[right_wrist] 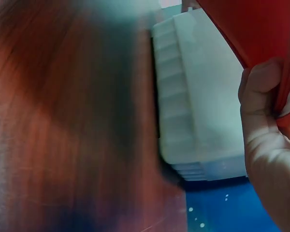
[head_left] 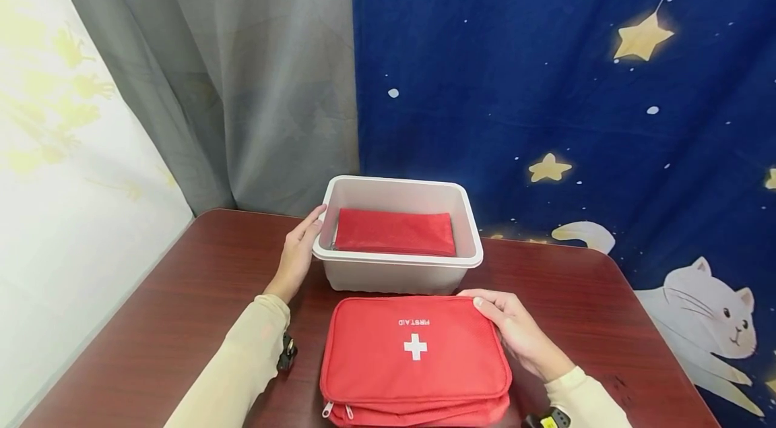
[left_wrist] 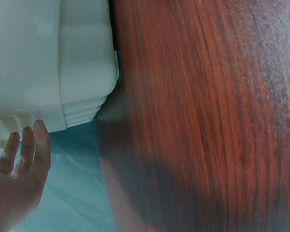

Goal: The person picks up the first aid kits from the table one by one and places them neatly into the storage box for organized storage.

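A red first aid bag [head_left: 418, 374] with a white cross and zipper pulls is in front of the white plastic bin [head_left: 397, 274]. My right hand [head_left: 512, 327] grips the bag's far right corner, thumb on top. In the right wrist view the right hand [right_wrist: 268, 125] pinches the red fabric [right_wrist: 256, 29] beside the bin [right_wrist: 212, 96]. Inside the bin lies a flat red pouch [head_left: 394, 231]. My left hand [head_left: 298, 249] touches the bin's left side near the rim. In the left wrist view the left hand [left_wrist: 21, 179] has extended fingers against the bin wall [left_wrist: 82, 48].
The bin stands near the far edge of a dark red wood table [head_left: 200, 307]. Behind it hang a grey curtain [head_left: 285, 77] and a blue curtain [head_left: 485, 77] with stars and a white cat. A white patterned surface [head_left: 73, 212] borders the left side.
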### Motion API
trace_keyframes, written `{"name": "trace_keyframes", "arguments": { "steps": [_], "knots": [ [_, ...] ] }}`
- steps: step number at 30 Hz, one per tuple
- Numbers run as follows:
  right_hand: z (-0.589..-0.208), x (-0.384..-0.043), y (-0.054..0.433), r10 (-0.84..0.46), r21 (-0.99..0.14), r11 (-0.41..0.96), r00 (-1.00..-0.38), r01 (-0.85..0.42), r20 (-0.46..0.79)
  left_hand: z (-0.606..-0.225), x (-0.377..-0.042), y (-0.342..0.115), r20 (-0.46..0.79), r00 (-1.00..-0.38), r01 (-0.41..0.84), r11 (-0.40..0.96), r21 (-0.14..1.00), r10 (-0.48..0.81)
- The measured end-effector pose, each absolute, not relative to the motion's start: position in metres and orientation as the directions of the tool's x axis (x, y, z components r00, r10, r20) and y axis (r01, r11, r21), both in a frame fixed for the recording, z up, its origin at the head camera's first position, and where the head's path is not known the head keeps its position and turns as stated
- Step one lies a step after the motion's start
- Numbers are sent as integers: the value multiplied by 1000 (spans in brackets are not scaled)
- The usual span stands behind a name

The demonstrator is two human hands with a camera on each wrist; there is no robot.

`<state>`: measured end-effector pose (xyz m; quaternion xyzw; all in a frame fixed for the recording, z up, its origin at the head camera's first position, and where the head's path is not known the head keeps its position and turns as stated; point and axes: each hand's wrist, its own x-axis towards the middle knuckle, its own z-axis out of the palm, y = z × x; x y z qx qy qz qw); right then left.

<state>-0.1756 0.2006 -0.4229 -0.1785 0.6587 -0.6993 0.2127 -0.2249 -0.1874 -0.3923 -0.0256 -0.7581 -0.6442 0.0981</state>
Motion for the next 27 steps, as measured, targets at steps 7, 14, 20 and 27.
{"name": "trace_keyframes", "arguments": {
  "steps": [7, 14, 20, 27],
  "knots": [
    [-406, -176, 202, -520, -998, -47, -854, 39, -9, -394, -223, -188, 196, -977, 179, 175, 968, -87],
    [-388, -179, 200, -508, -998, -70, -861, 0, 36, -394, -221, -187, 202, -975, 182, 189, 965, -92],
    [-372, -186, 198, -480, -998, -65, -876, -19, 48, -394, -223, -187, 197, -976, 178, 180, 967, -96],
    [-357, -195, 192, -409, -998, -61, -912, -6, 31, -395, -223, -188, 193, -977, 176, 161, 971, -93]
  ]
}}
